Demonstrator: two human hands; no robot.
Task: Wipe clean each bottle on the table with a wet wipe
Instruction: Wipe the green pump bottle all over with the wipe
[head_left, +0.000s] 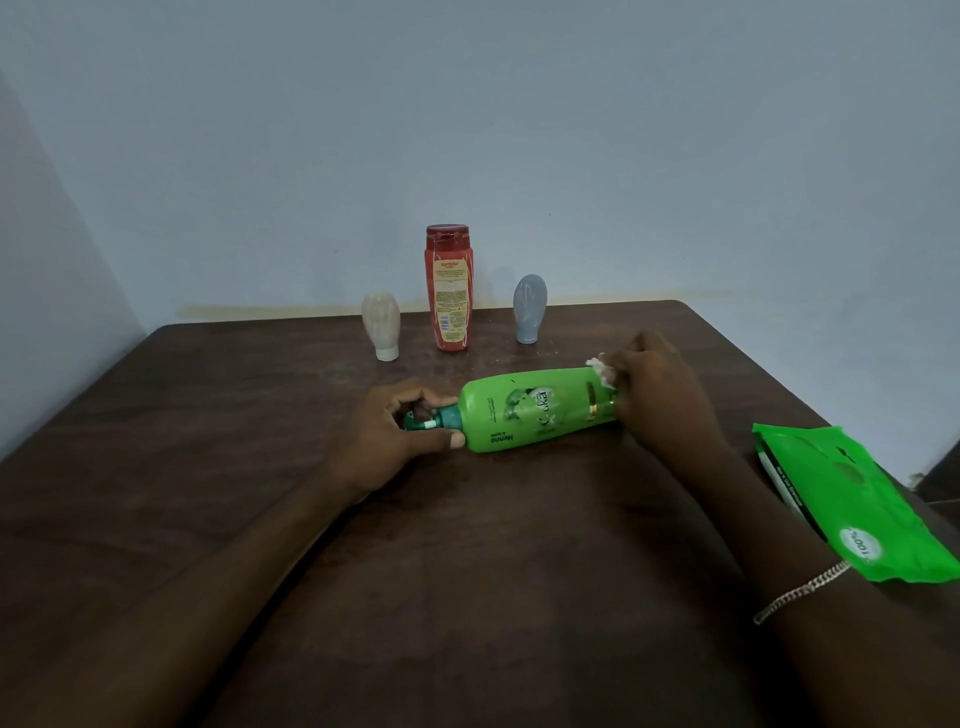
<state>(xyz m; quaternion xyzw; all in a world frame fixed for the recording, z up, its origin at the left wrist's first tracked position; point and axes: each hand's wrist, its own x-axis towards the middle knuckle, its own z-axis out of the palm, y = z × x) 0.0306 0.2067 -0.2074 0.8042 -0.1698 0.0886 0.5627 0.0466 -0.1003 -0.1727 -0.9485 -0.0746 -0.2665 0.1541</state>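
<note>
The dark wooden worktop (208, 519) is bounded at its far edge by a pale wall (519, 130), with rounded corners at the far left and far right. Its left and right edges are seen to spread outward toward the viewer. Along the far edge three containers are lined up, a little apart from one another: a cream tube (381, 325) stood on its cap, a red shampoo bottle (449, 288) upright, and a grey tube (530, 309) stood on its cap. At the right edge a green pack of wet wipes (852, 499) is laid flat. Bare surface is left on the near half and the left side.

A green pump bottle (535, 410) is laid on its side near the middle, in front of the row, pump pointing left. Its pump neck is gripped by the left hand (395, 436), fingers curled over the top and thumb pressed against the shoulder. A crumpled white wet wipe (602, 371) is pinched in the curled fingers of the right hand (660, 384) and pressed against the upper edge of the bottle's base end.

Both forearms are extended forward over the worktop and angled inward. A chain bracelet (800, 592) is worn on the right wrist.
</note>
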